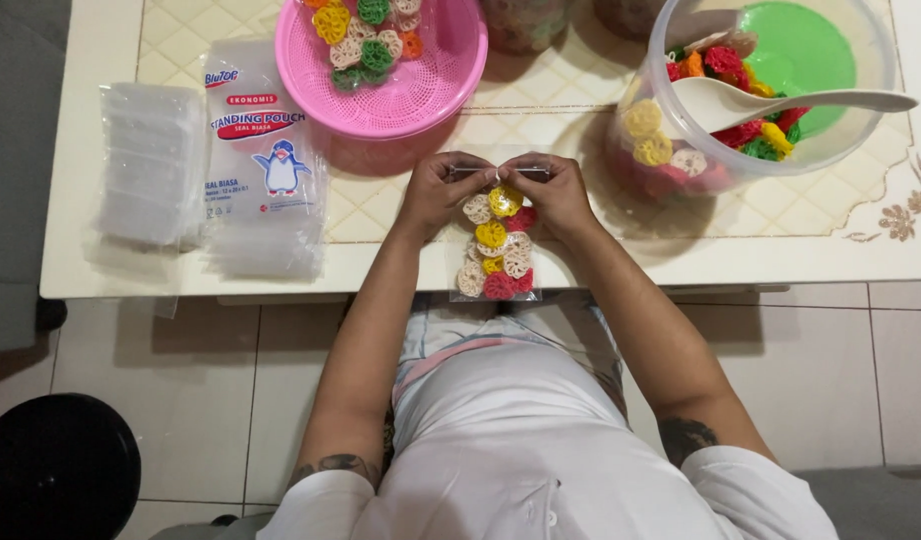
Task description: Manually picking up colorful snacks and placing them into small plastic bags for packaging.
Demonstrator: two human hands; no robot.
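Pinching the clear pouch (496, 255) of coloured crackers, both hands' fingers (478, 170) close on its top.

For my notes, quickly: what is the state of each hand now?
Left hand: closed, pinching the top of the clear pouch.
Right hand: closed, pinching the same pouch top.

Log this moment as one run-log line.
left hand: pinching pouch top | right hand: pinching pouch top | clear pouch: filled with coloured crackers, at table edge
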